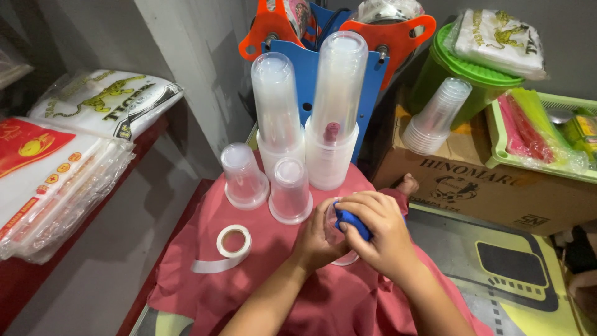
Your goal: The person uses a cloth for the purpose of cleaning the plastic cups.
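- Clear plastic cup (341, 239) sat inverted at the red cloth's (261, 292) middle, left hand (318, 241) closed round its side.
- Right hand (380, 231) gripped a blue rag (352, 223) against it; wiping looked underway.
- Two inverted cups (267, 183) and tall stacks (311, 112) stood at the far edge; whether wiped, unclear.
- Tape roll (234, 241) lay at left, untouched.

Ahead of our hands and to the left rises a grey plaster wall (186, 56), meeting a darker grey wall (559, 37) ahead on the right. Left of our hands stands a red shelf (18, 280). To the right, below them, the floor carries a yellow-and-grey patterned mat (516, 261). The light falls even and soft.
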